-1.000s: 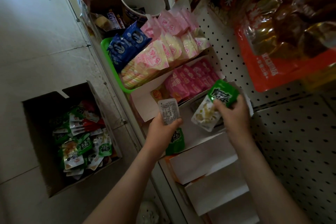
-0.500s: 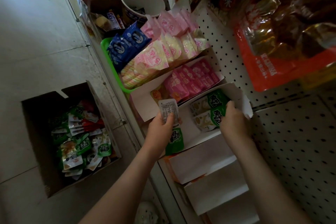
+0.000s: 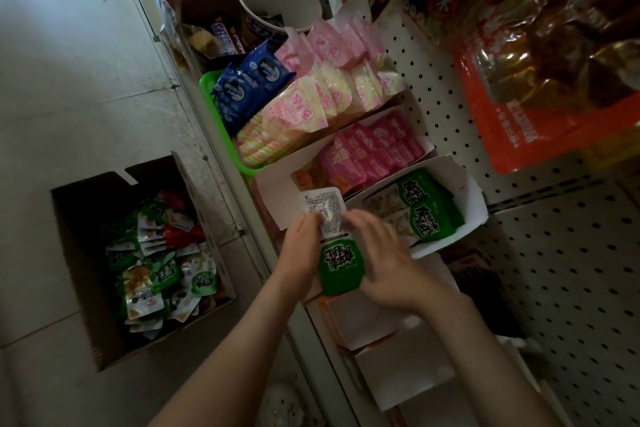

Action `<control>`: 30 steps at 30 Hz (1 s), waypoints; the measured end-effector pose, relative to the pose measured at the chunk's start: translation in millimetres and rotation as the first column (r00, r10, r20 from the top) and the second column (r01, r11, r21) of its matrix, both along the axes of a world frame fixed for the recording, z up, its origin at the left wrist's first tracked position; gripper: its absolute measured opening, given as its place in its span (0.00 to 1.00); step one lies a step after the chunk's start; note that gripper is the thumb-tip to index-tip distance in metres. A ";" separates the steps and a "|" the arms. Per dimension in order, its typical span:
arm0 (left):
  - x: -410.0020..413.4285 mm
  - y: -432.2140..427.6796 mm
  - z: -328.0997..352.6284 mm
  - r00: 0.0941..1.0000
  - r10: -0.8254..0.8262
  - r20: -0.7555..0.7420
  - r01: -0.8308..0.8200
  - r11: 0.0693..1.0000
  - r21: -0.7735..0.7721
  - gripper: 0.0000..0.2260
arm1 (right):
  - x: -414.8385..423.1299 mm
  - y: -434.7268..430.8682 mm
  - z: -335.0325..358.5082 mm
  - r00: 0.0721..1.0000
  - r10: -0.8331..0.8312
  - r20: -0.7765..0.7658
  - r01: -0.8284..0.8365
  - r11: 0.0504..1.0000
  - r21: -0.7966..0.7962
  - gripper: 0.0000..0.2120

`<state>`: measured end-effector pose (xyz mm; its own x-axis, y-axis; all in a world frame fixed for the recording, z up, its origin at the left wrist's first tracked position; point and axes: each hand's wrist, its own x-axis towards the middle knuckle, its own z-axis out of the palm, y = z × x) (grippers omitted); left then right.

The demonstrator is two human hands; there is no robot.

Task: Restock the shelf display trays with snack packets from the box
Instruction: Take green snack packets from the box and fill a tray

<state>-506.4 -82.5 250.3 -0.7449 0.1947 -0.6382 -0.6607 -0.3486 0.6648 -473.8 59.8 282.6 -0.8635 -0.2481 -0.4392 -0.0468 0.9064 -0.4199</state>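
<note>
Your L hand (image 3: 301, 243) grips snack packets (image 3: 341, 267) just beside the tray (image 3: 474, 208). R hand (image 3: 391, 270), fingers straight and blurred, touches them. Box (image 3: 86, 288) sits well left of the tray.

Two bare arms reach in from the lower edge. Behind the fingers (image 3: 311, 224) of the left hand (image 3: 300, 241) and the right hand (image 3: 391, 270), wrists and forearms (image 3: 242, 340) are uncovered, bare skin throughout; the right fingers look motion-blurred.
</note>
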 end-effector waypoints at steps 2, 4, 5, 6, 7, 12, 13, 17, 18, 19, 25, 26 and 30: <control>-1.4 -0.9 0.5 0.999 0.025 -0.039 -0.026 0.999 -0.022 0.12 | 8.1 -5.5 -9.5 0.995 0.097 0.032 -0.100 0.989 0.105 0.51; -2.3 -2.0 -2.1 0.996 0.008 -0.084 -0.012 0.999 -0.046 0.13 | 12.6 -8.6 -19.0 0.981 0.147 -0.125 -0.126 0.978 0.167 0.53; -2.1 -1.7 -2.8 0.992 -0.032 -0.119 0.025 0.998 -0.061 0.13 | 12.9 -6.8 -21.6 0.959 0.147 -0.243 -0.116 0.983 0.139 0.51; -1.8 -0.6 -3.5 0.986 -0.075 -0.149 0.064 0.995 -0.076 0.14 | 11.7 -2.0 -23.2 0.930 0.120 -0.348 -0.102 0.992 0.069 0.47; -1.2 0.6 -5.2 0.981 -0.108 -0.161 0.097 0.993 -0.074 0.15 | 9.4 4.9 -22.7 0.907 0.066 -0.416 -0.080 0.997 -0.015 0.41; 5.4 6.5 -12.1 0.923 -0.301 -0.239 0.241 0.938 -0.251 0.28 | -2.0 19.3 7.1 0.792 -0.386 -0.473 0.309 0.922 -0.234 0.14; 6.9 7.6 -14.5 0.867 -0.396 -0.304 0.277 0.888 -0.368 0.25 | -3.3 21.3 12.6 0.765 -0.504 -0.401 0.437 0.863 -0.252 0.12; 18.8 15.5 -22.8 0.534 -0.790 -0.302 0.266 0.496 -0.827 0.07 | 1.0 39.6 25.4 0.807 -0.502 -0.312 0.522 0.853 -0.022 0.12; 24.1 17.9 -23.6 0.468 -0.840 -0.275 0.235 0.419 -0.877 0.07 | 3.0 42.7 26.4 0.838 -0.457 -0.299 0.496 0.866 0.068 0.11; 29.6 20.4 -23.8 0.400 -0.886 -0.236 0.198 0.334 -0.921 0.10 | 3.8 45.1 25.3 0.863 -0.413 -0.292 0.467 0.872 0.148 0.10; 37.0 31.7 -29.0 0.293 -0.951 -0.100 0.132 0.144 -0.981 0.18 | -22.8 31.6 15.7 0.869 -0.308 -0.388 0.456 0.803 0.384 0.09; 34.9 34.0 -25.9 0.321 -0.941 -0.103 0.157 0.160 -0.974 0.17 | -28.9 29.3 12.7 0.857 -0.342 -0.386 0.487 0.783 0.387 0.08; 15.0 40.0 -14.6 0.485 -0.867 -0.112 0.281 0.276 -0.919 0.14 | -43.4 27.5 4.8 0.790 -0.519 -0.326 0.612 0.685 0.394 0.06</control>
